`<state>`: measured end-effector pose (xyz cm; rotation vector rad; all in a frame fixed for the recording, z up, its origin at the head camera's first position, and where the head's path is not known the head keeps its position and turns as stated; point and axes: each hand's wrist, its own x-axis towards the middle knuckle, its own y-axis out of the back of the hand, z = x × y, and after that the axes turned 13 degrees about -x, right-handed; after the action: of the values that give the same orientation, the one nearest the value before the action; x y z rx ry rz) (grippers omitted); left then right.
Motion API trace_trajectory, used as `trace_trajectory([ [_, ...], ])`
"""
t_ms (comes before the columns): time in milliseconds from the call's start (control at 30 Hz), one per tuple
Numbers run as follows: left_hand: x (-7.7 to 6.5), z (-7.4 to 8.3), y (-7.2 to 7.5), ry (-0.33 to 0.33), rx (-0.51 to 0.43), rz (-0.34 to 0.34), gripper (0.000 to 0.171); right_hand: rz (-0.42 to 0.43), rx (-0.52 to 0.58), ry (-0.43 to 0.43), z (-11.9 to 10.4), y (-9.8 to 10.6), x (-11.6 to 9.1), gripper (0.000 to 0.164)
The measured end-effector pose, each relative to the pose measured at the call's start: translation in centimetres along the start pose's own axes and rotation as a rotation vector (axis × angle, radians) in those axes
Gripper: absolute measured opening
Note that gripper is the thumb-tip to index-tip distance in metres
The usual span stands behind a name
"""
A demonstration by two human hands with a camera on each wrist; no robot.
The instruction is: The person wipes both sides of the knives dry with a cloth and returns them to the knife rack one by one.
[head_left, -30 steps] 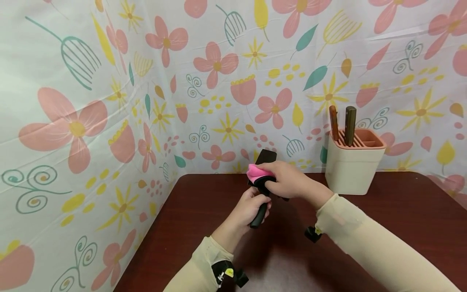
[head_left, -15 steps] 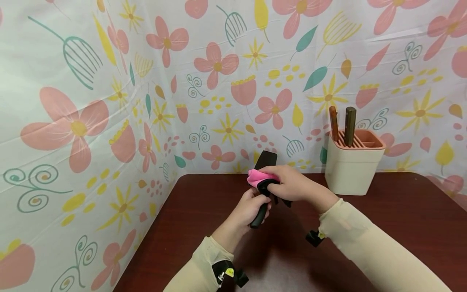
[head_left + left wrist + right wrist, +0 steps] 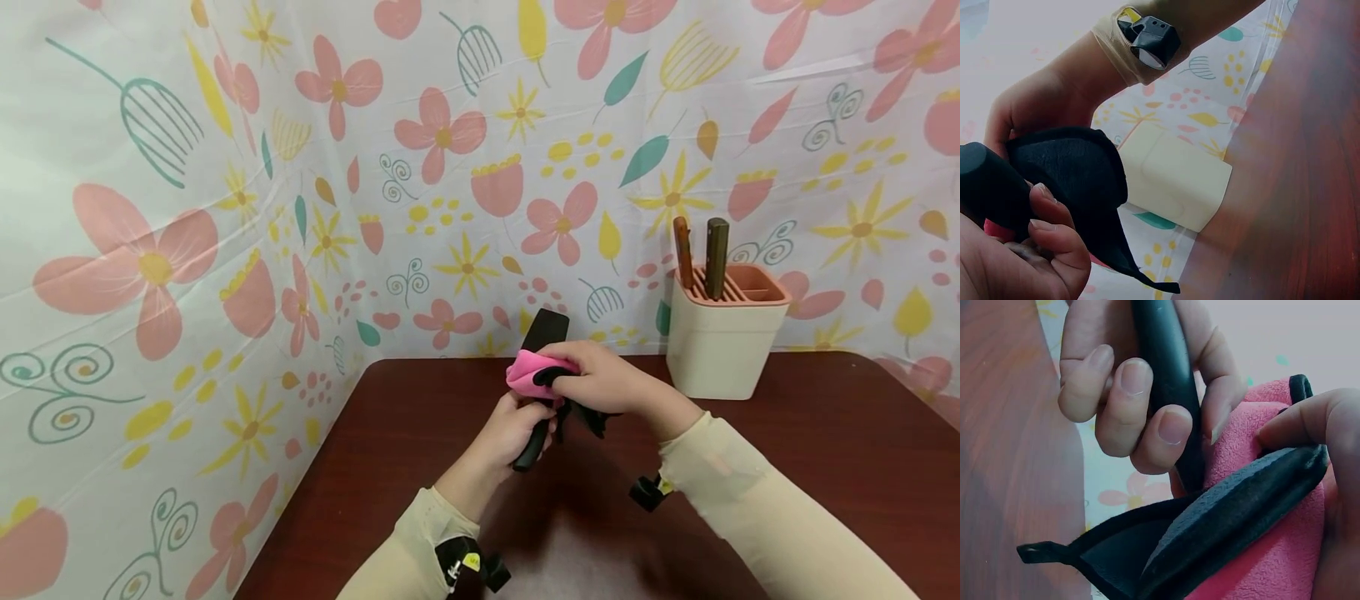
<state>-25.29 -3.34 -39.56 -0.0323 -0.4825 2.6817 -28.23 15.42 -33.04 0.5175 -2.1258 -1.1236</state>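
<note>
In the head view my left hand (image 3: 510, 429) grips the black handle (image 3: 531, 448) of a broad, square-ended cleaver, whose dark blade (image 3: 547, 327) points up and away over the table. My right hand (image 3: 600, 377) pinches a pink cloth (image 3: 528, 372) with black edging, folded around the blade just above the handle. The cloth hides the lower blade. From the right wrist, the left fingers (image 3: 1125, 406) curl around the handle, and the cloth's fuzzy pink side (image 3: 1260, 428) lies against the cleaver. A black corner with a loop (image 3: 1038, 552) dangles free.
A cream knife block (image 3: 716, 350) with a salmon slotted top stands at the back right of the dark red table (image 3: 840, 450). Two handles, one brown (image 3: 683, 254) and one dark (image 3: 716, 258), stick up from it. A flowered fabric backdrop (image 3: 465, 192) closes off the back and left.
My right hand and the cloth have shifted slightly down and right, towards the handle; a bit more blade shows and more black cloth hangs below. The left hand holds nearly still.
</note>
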Motion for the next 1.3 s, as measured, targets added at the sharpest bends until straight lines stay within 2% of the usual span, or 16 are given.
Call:
trace_trajectory([
  [167,0.1,0.0,0.1,0.004,0.017,0.004,0.016,-0.026,0.053,-0.022,0.0,0.2,0.0,0.033],
  [367,0.1,0.0,0.2,0.015,0.022,-0.002,0.019,-0.052,0.092,-0.022,0.2,0.2,0.0,0.035],
  [500,0.1,-0.1,0.4,0.018,0.018,-0.004,0.019,-0.065,0.112,0.000,0.5,0.4,0.0,0.036],
  [767,0.1,-0.1,0.4,-0.021,0.014,-0.012,0.012,-0.102,0.209,0.053,0.9,1.5,-0.2,0.036],
  [933,0.0,0.0,0.4,-0.024,0.000,0.018,0.008,-0.057,0.204,0.040,1.4,2.8,-0.2,0.035],
  [1067,0.1,0.0,0.5,-0.021,0.004,0.050,0.008,0.014,0.141,-0.019,1.8,4.4,0.3,0.031],
  [1300,0.1,-0.1,0.5,0.000,-0.010,0.057,0.008,0.085,0.019,-0.208,2.7,7.2,2.6,0.027],
])
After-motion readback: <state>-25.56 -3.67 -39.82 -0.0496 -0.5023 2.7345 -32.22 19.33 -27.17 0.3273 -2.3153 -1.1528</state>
